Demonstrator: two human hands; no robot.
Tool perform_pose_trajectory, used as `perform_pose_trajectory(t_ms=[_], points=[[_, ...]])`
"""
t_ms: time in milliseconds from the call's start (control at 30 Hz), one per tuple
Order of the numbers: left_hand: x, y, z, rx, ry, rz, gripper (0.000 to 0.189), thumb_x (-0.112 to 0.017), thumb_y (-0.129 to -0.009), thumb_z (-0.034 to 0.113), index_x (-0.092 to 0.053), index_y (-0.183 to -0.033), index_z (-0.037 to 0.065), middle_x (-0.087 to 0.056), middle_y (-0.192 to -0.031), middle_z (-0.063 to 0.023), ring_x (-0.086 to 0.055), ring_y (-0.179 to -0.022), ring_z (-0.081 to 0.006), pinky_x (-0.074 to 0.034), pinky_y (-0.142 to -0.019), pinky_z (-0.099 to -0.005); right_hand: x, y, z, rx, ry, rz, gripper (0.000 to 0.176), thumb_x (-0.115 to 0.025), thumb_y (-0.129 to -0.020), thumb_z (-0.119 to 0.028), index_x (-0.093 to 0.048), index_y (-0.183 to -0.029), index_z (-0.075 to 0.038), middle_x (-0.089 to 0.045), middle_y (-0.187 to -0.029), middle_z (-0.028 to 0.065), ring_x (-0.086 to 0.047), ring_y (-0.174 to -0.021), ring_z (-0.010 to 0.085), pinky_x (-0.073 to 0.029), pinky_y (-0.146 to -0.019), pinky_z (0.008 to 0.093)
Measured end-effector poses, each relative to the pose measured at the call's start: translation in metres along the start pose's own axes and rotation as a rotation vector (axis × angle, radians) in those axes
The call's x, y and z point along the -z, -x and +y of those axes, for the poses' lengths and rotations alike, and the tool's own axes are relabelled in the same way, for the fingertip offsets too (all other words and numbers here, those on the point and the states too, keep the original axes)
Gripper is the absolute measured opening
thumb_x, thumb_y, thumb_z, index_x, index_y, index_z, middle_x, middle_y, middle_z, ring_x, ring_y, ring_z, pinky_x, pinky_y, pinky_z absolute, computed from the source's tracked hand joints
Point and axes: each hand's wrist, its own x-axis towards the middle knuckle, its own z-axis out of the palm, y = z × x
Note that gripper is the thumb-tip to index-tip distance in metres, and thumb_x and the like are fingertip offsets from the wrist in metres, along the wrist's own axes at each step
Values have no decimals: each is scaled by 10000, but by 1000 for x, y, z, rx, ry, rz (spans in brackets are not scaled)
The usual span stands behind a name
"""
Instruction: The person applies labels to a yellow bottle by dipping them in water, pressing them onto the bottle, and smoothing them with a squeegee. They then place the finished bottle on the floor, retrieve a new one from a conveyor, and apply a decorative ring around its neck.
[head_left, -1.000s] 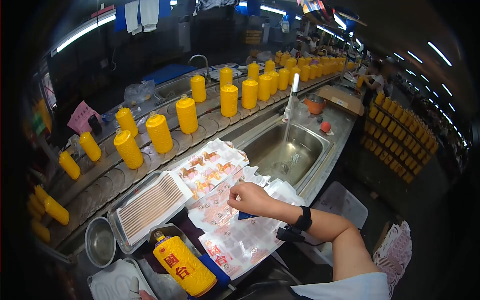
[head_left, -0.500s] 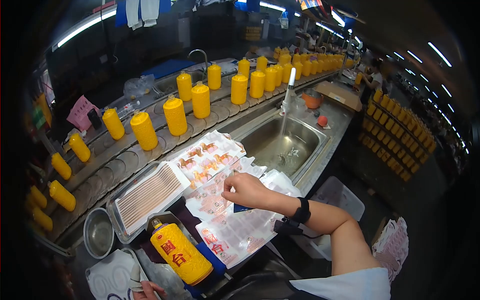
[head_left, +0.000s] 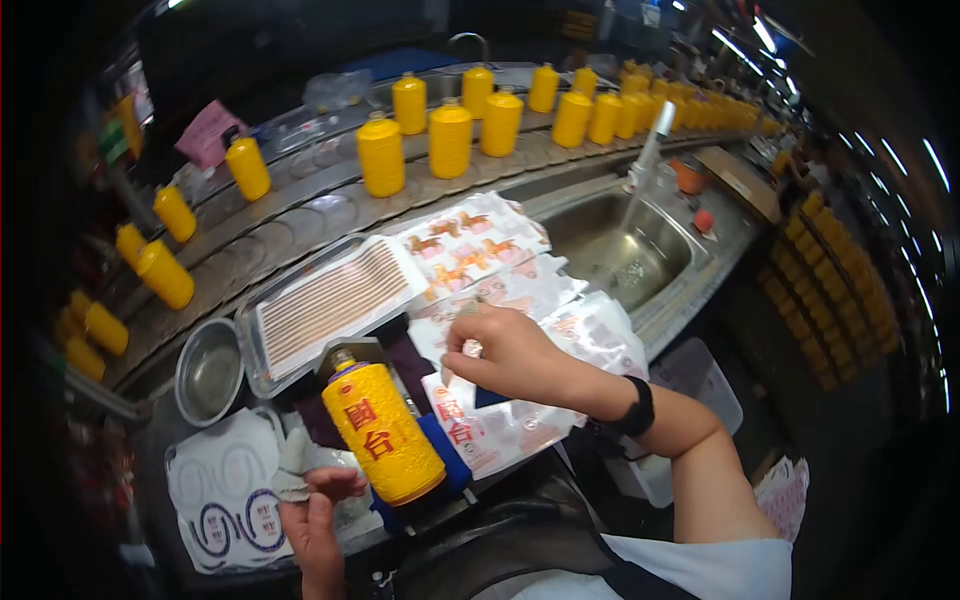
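Note:
A yellow embossed bottle (head_left: 385, 432) with red characters lies tilted in a holder in front of me, its neck pointing away. My left hand (head_left: 318, 510) is just left of the bottle, fingers apart, with a greyish cover on one finger. I see nothing held in it. Over the printed decal sheets (head_left: 510, 425), my right hand (head_left: 510, 350) has its fingers curled into a pinch. Whether a small piece is between those fingertips cannot be made out. A blue cloth (head_left: 445, 458) lies under the bottle's lower end.
A metal bowl (head_left: 210, 372), a tray with a striped sheet (head_left: 335, 305) and a sheet with purple curved prints (head_left: 228, 500) lie around the bottle. Beyond, yellow bottles (head_left: 451, 140) stand on a conveyor. Water runs into a sink (head_left: 690, 240); a plastic bin (head_left: 700, 385) stands below.
My view has shifted, so the bench appears moved. My left hand has come up from the bottom edge to beside the bottle. The right hand remains pinched over the sheets.

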Motion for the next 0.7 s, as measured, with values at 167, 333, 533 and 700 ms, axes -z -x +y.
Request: perform_pose_trajectory(t_ms=[167,333,533,700], points=[[-8,-3,10,110,138,-31,630,-483,-1025,261,-207,-1516,-21,-608,-1161,-198,-650,-1046,-295,-585,-849,-390,-13,1,-15,161,-74,9,196,-698,-832,-254,-671,-807,-62,-626,-741,149,-622,-765,339,-491,-699,433],[-4,-8,14,247,150,-152,618,-432,-1048,203,-138,-1553,5,-530,-1337,-192,-564,-1223,-291,-511,-975,-366,-17,1,-25,184,-114,-34,173,-688,-862,-228,-656,-839,-59,-644,-778,90,-604,-758,274,-481,-691,389],[-16,-12,13,262,332,-250,547,-380,-1062,196,-192,-1524,-28,-436,-1455,-223,-452,-1349,-338,-410,-1089,-420,-10,7,-66,150,-205,-146,198,-681,-873,-240,-621,-877,-52,-616,-854,126,-626,-817,296,-488,-713,381],[-21,-11,12,221,437,-240,524,-387,-1058,191,-230,-1496,-50,-404,-1488,-215,-396,-1393,-355,-343,-1151,-483,-20,12,-84,251,-355,-142,209,-690,-876,-248,-612,-886,-55,-602,-887,141,-615,-827,319,-483,-710,382]])
